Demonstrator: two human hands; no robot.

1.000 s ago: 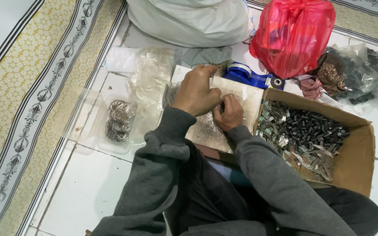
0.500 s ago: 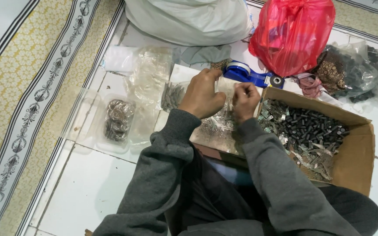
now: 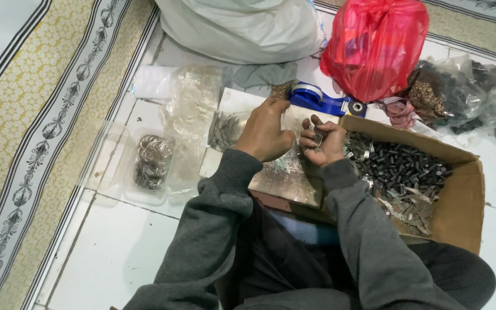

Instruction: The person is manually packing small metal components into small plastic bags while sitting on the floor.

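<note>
Both hands, left hand (image 3: 266, 131) and right hand (image 3: 322, 142), pinched one small metal piece (image 3: 318, 136); it might slip into the cardboard box (image 3: 460, 201).

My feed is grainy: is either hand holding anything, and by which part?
The right hand pinches a small metal piece in its fingers; which part cannot be told. The left hand shows nothing held.

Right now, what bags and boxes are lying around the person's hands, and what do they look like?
Cardboard box: brown, open, by the right hand, full of small dark metal parts.
Red plastic bag: bulging, top right.
White sack: big, top middle.
Clear bags: flat and see-through, past the left hand.
Clear tray: left, holding metal rings.
No labels, signs or screens to make out.
</note>
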